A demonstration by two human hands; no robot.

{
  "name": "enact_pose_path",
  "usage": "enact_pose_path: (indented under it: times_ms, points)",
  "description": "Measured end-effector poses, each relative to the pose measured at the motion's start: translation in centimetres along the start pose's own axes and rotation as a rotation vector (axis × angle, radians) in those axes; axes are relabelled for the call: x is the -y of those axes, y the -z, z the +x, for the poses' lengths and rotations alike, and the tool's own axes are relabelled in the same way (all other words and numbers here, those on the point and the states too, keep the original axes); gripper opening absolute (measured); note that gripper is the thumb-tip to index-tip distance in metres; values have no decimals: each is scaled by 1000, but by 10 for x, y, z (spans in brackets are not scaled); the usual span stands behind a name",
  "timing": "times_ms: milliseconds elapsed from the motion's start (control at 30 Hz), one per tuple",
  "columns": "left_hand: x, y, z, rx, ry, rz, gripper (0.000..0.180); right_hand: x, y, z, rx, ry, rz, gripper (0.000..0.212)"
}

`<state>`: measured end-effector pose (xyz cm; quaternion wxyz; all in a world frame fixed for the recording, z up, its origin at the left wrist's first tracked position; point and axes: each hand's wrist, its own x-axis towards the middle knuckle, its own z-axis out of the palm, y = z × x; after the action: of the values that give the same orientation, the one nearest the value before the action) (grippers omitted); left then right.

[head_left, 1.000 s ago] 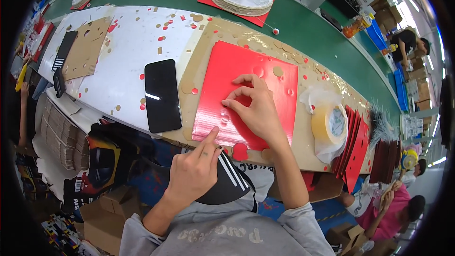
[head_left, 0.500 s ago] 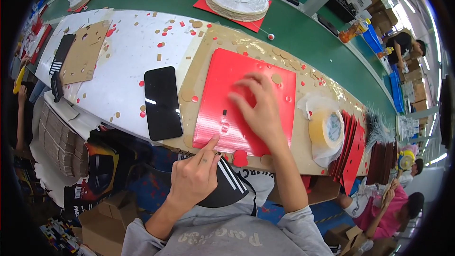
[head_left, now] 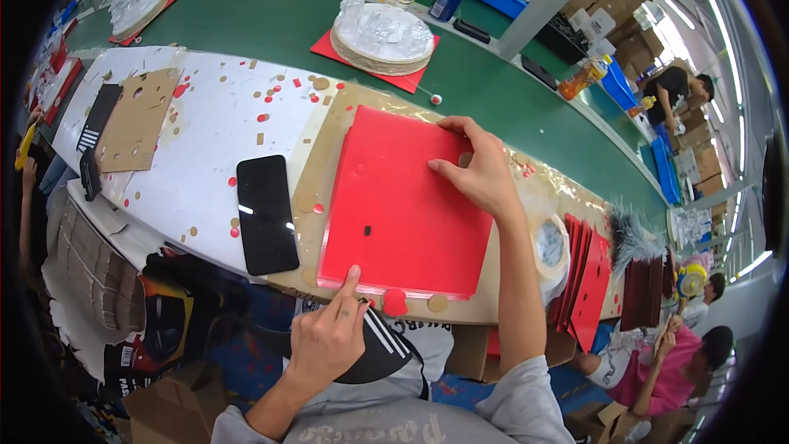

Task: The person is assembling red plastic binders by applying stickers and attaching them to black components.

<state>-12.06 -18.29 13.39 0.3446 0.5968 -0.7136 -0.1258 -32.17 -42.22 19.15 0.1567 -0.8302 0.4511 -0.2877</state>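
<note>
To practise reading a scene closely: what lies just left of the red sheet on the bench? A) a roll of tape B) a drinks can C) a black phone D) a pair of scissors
C: the black phone lies flat just left of the red sheet.

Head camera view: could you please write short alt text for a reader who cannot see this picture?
A person presses a stack of red card sheets on a workbench: the right hand holds its far edge, and the left hand touches its near edge with one finger. A black phone lies left of the stack, a roll of tape to its right.
</note>
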Motion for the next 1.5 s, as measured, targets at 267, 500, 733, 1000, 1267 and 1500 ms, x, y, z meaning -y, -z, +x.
enact_pose_path:
  times_ms: [267, 500, 733, 1000, 1267, 1500]
  points:
    - [0, -3, 2, -16, -25, 7, 18, 11, 6, 0, -150, 29, -119, 45]
    - [-2, -4, -2, 0, -25, 49, 16, 14, 7, 6, -188, -95, 155, 20]
    - [-3, -6, -1, -14, -26, 36, 17, 20, 11, 1, -286, 77, -32, 21]
    - [-4, -3, 1, -56, -91, 38, 17, 50, 17, -5, -335, 191, -110, 21]
    - [-16, -4, 12, -26, -77, 76, 11, 67, 24, -13, -429, 276, -182, 21]
    - [-11, 3, -2, -128, -172, -61, 5, 87, 120, -28, -635, 361, -383, 16]
